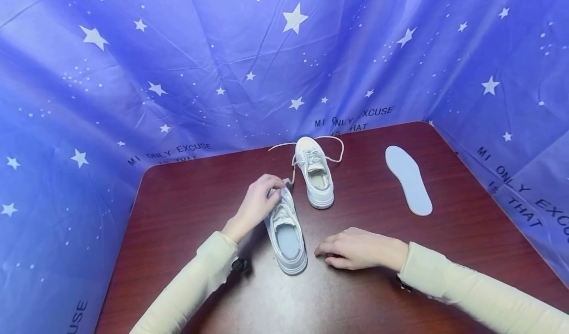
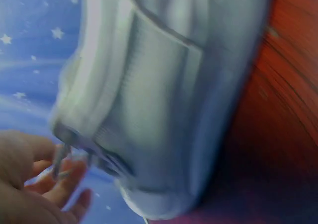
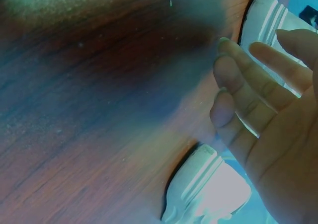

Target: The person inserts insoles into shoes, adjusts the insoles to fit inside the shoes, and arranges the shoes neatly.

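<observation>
A white lace-up sneaker (image 1: pixel 289 230) with a pale insole inside lies on the table, heel toward me. My left hand (image 1: pixel 260 203) is over its front part. In the left wrist view, thumb and fingers of that hand (image 2: pixel 44 177) curl about a shoelace (image 2: pixel 60 162) beside the shoe's lacing; the fingertips are blurred. Right of the heel, my right hand (image 1: pixel 355 249) hovers or rests low by the tabletop, fingers loosely bent around nothing. Beyond stands a second white sneaker (image 1: pixel 316 188), its laces loose.
A pale loose insole (image 1: pixel 409 181) lies to the right on the dark red-brown wooden table (image 1: pixel 186 210). Loose lace ends (image 1: pixel 342 151) spread around the far shoe. Blue curtains (image 1: pixel 249 42) with white stars stand close behind the table and at both sides.
</observation>
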The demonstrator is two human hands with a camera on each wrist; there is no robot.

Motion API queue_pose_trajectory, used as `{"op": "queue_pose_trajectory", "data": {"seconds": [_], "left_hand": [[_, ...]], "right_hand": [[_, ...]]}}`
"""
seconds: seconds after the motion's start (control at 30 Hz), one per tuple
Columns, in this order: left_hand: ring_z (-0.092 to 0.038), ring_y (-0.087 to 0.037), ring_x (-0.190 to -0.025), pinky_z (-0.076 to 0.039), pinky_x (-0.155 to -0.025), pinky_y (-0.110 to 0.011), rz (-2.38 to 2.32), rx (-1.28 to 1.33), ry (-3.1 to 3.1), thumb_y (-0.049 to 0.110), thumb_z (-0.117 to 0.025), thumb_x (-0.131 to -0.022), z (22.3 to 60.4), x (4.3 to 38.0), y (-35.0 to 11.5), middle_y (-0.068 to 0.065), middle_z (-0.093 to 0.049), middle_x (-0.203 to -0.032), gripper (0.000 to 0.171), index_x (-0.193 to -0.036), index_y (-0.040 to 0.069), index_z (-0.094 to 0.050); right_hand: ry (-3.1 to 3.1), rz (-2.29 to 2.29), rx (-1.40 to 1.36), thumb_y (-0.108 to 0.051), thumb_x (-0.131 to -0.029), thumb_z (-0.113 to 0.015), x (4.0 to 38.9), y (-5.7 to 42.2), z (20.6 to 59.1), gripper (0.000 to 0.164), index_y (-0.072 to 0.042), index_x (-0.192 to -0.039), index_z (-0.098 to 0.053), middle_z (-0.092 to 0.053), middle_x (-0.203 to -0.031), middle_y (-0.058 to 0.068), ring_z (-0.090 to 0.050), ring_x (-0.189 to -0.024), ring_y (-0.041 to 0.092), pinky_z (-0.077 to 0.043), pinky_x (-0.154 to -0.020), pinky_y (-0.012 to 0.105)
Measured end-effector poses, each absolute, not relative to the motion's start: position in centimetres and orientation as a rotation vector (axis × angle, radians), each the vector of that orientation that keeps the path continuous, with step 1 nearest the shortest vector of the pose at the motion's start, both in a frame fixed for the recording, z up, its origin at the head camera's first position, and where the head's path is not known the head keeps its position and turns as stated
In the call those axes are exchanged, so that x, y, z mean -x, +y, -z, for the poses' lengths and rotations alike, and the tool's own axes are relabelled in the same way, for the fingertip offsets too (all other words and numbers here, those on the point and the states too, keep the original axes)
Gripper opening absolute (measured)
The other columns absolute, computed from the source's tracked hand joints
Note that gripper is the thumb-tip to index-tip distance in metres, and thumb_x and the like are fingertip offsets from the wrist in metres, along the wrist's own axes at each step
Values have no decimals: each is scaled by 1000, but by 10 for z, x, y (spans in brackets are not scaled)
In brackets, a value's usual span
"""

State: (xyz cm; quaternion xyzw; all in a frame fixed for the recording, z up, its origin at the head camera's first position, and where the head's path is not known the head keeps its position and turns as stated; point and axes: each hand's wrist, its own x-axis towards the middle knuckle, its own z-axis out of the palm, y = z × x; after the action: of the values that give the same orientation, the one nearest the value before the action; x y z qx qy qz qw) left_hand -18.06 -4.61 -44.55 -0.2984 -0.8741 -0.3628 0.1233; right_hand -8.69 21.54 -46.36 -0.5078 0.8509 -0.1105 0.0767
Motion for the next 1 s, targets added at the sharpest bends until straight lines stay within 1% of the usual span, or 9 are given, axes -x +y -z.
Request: {"op": "queue_pose_trajectory", "data": {"seconds": [0.13,0.27,0.4,0.5,0.6,0.67,0.8,0.9,1.0], "left_hand": [[-66,-21,-97,-54,-81,-41,789,1001,-2578,3,-64,-84,455,180,-54,-8,-74,-103,16,-96,7,-74],[-61,-24,-95,-50,-75,-45,642,1043,-2517,12,-66,-84,452,176,-57,-7,-70,-107,18,-101,11,-72],[-54,-19,-83,-43,-67,-38,535,1148,-2477,25,-67,-83,444,167,-59,1,-62,-88,14,-92,15,-67],[-50,-16,-77,-38,-63,-35,372,1283,-2470,38,-69,-80,441,159,-61,5,-55,-78,22,-82,18,-60],[-50,-17,-78,-37,-64,-34,213,1357,-2485,47,-72,-76,441,153,-62,5,-52,-78,32,-80,20,-56],[-52,-18,-82,-38,-64,-35,155,1368,-2496,45,-73,-75,442,151,-62,5,-53,-80,31,-81,20,-56],[-55,-18,-82,-44,-64,-35,173,1363,-2492,30,-73,-78,442,149,-61,3,-54,-81,23,-86,17,-55],[-54,-16,-76,-48,-60,-34,232,1362,-2490,27,-69,-80,442,149,-60,3,-54,-81,20,-91,16,-56],[-49,-13,-67,-48,-52,-32,306,1329,-2506,28,-65,-82,441,147,-60,3,-51,-79,18,-92,15,-56]], "right_hand": [[2543,333,1543,-25,-94,-56,87,216,464,25,-16,-115,-66,-70,-99,-8,-62,-81,3,-54,-67,30],[2543,324,1532,-25,-94,-56,87,216,464,24,-16,-114,-67,-70,-100,-8,-63,-82,4,-54,-68,30],[2542,336,1533,-25,-94,-57,88,214,462,23,-16,-113,-67,-70,-98,-8,-63,-79,4,-54,-67,30],[2537,343,1538,-25,-94,-56,88,212,461,22,-17,-112,-67,-69,-97,-8,-62,-79,4,-54,-66,30],[2534,342,1536,-25,-94,-56,89,210,460,23,-17,-112,-67,-70,-97,-8,-63,-79,4,-54,-66,30],[2532,344,1532,-25,-94,-56,89,210,459,23,-17,-112,-67,-70,-98,-8,-63,-79,4,-54,-66,30],[2528,352,1517,-25,-94,-56,88,209,459,23,-17,-112,-67,-70,-97,-8,-62,-78,4,-53,-65,31],[2529,352,1506,-26,-94,-56,88,210,461,23,-17,-112,-66,-69,-97,-8,-62,-77,4,-54,-65,31],[2536,348,1500,-27,-94,-55,88,210,462,23,-18,-113,-66,-69,-97,-9,-62,-77,4,-54,-65,31]]}}
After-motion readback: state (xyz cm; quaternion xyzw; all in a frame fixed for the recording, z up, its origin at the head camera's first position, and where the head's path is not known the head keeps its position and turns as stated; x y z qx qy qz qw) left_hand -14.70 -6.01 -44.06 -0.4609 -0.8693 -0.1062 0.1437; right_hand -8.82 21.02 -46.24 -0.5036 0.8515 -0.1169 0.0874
